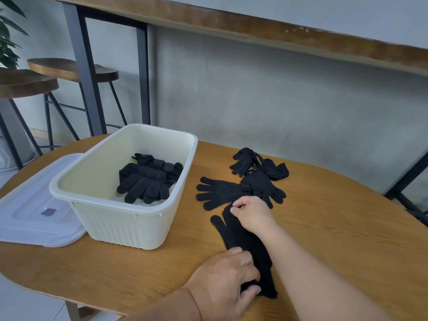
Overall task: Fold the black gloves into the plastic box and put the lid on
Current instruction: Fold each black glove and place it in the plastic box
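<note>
A black glove lies stretched out on the wooden table, fingers pointing away from me. My left hand grips its cuff end near the table's front. My right hand pinches the glove's fingertip end. To the left stands a cream plastic box, open, with folded black gloves in its right half. Its translucent lid lies flat on the table left of the box. A loose pile of black gloves lies just beyond my right hand.
The oval wooden table has bare surface on the right and in front of the box. Behind it runs a grey wall with a high wooden counter. Two wooden stools stand at back left.
</note>
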A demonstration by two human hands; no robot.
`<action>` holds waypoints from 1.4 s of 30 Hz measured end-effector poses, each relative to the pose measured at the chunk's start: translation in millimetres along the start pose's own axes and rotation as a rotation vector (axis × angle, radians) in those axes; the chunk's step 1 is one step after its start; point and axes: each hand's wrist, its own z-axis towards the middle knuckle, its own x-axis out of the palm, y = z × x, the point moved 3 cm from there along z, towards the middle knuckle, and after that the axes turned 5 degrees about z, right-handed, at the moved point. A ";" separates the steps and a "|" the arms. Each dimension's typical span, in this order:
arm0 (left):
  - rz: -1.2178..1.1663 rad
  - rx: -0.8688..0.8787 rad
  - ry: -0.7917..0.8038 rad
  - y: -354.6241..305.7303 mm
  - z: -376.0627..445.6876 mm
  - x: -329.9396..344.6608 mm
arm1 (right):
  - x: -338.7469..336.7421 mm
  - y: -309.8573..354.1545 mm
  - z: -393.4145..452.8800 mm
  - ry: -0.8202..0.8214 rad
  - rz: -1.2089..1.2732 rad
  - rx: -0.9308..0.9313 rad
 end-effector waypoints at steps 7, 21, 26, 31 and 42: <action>-0.016 0.007 -0.001 0.4 0.9 1.2 | -1.4 2.3 -3.2 0.033 -0.002 -0.002; -0.019 0.004 -0.003 -1.0 0.2 -1.7 | 7.7 3.2 -2.6 0.047 -0.004 -0.108; -0.005 0.000 -0.016 -1.1 -1.3 -0.1 | 4.4 1.6 -5.1 -0.020 -0.039 -0.173; -0.009 -0.010 -0.020 -0.7 -1.9 2.6 | -9.5 -7.3 -17.0 -0.117 0.009 -0.213; 0.029 -0.041 -0.056 2.8 -0.2 3.4 | -19.8 -51.1 -89.6 -0.067 0.159 -0.232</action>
